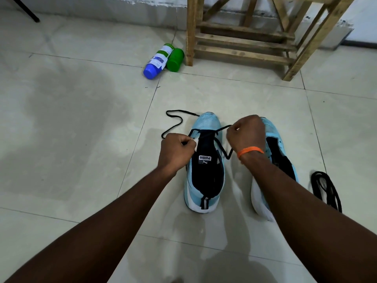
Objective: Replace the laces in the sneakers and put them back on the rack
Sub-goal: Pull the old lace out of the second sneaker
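Here both hands, left [176,149] and right [245,132], pinch the thin black lace [206,132] ends either side of the pale-blue knit sneaker [204,170]; its toe points away.

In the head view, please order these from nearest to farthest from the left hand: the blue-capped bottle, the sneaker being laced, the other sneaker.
From the left hand, pinching the black lace:
1. Sneaker being laced, right beside it.
2. Other sneaker, farther to the right.
3. Blue-capped bottle, on the floor well ahead.
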